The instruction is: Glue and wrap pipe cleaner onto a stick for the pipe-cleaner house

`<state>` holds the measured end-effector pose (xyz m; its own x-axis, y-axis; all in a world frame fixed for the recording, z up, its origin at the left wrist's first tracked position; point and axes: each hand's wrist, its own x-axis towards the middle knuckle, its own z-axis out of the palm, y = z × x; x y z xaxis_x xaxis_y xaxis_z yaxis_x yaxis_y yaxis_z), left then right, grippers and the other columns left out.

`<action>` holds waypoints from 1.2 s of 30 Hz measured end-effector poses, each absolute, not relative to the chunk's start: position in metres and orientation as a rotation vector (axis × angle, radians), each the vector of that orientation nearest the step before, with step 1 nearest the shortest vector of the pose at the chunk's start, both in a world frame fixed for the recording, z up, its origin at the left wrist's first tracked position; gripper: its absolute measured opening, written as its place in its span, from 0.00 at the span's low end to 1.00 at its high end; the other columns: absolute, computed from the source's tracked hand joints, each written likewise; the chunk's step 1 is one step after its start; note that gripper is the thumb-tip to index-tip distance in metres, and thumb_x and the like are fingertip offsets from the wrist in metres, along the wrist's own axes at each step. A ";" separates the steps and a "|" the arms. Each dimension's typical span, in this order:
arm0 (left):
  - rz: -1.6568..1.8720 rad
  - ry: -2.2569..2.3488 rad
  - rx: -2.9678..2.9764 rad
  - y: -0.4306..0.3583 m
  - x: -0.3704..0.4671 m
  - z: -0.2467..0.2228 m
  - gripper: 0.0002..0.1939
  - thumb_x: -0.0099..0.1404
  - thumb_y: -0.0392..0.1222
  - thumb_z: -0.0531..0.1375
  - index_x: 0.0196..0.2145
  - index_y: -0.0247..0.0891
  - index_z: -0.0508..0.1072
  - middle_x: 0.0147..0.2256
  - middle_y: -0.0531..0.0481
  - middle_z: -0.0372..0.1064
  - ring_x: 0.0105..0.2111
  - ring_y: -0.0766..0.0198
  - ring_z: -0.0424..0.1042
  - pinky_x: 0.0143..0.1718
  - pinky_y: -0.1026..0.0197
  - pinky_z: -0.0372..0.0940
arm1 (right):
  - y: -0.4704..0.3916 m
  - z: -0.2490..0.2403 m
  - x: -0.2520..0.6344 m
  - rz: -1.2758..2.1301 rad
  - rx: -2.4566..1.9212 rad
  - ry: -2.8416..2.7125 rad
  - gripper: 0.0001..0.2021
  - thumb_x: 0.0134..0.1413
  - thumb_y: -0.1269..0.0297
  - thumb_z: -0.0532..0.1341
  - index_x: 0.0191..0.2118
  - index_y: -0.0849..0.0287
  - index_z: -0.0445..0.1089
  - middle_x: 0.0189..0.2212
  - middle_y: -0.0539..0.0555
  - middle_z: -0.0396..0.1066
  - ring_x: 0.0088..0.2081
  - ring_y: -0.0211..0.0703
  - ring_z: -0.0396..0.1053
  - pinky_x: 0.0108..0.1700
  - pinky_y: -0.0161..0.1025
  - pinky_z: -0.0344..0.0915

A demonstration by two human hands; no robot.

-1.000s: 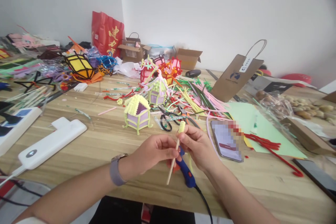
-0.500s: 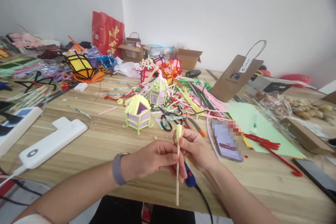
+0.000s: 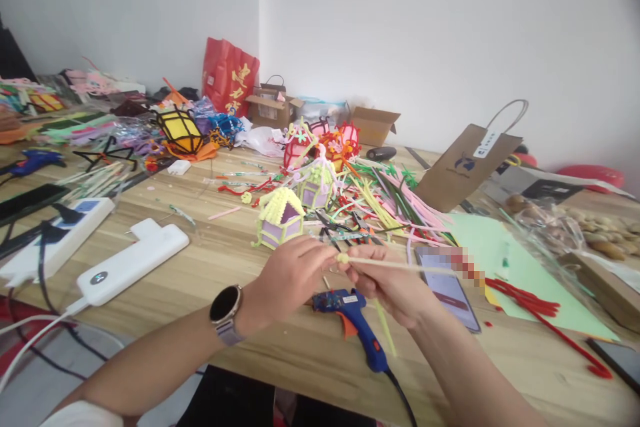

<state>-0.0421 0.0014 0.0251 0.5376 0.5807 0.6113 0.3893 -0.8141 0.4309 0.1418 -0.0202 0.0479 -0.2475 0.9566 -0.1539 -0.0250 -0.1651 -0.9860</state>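
Observation:
A thin wooden stick (image 3: 400, 265) lies almost level across my right hand (image 3: 393, 283), whose fingers are closed round its left end. Pale yellow pipe cleaner (image 3: 343, 258) is wound in a coil at that end. My left hand (image 3: 287, 280) pinches the coil from the left; its fingertips are partly hidden. Below my hands lies a blue hot glue gun (image 3: 367, 333) with its nozzle to the left. A loose yellow pipe cleaner (image 3: 386, 330) hangs or lies below my right hand. Just behind my left hand stands a small yellow and lilac pipe-cleaner house (image 3: 280, 217).
A second little house (image 3: 317, 187), pliers (image 3: 359, 221) and loose pipe cleaners (image 3: 380, 203) lie beyond. To the right are a phone (image 3: 447, 293), green paper (image 3: 500, 247) and red pipe cleaners (image 3: 530, 300). A white power bank (image 3: 135, 263) and a power strip (image 3: 60, 240) sit left.
The stick has turned from upright to nearly level, pointing right. My left hand has moved from the shaft to the coil. The view has shifted left, and the glue gun is now largely uncovered.

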 end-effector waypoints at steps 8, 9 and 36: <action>1.205 1.049 1.929 0.003 -0.045 0.020 0.10 0.67 0.44 0.54 0.34 0.37 0.70 0.30 0.50 0.71 0.31 0.64 0.69 0.32 0.64 0.60 | -0.010 0.047 0.116 0.784 -1.217 -1.615 0.12 0.52 0.55 0.61 0.28 0.58 0.74 0.22 0.50 0.68 0.24 0.37 0.60 0.26 0.34 0.56; 1.209 1.039 1.908 0.003 -0.046 0.019 0.10 0.67 0.45 0.54 0.34 0.36 0.69 0.31 0.50 0.71 0.30 0.64 0.68 0.32 0.64 0.60 | -0.009 0.046 0.115 0.734 -1.223 -1.635 0.10 0.52 0.57 0.61 0.29 0.57 0.74 0.24 0.50 0.69 0.26 0.38 0.62 0.27 0.35 0.57; 0.833 0.826 1.645 0.024 -0.054 0.004 0.16 0.65 0.49 0.56 0.31 0.32 0.74 0.28 0.47 0.75 0.28 0.65 0.73 0.30 0.64 0.66 | 0.008 0.037 0.121 0.625 -1.230 -1.845 0.08 0.53 0.64 0.60 0.28 0.55 0.76 0.27 0.52 0.74 0.31 0.43 0.69 0.35 0.39 0.63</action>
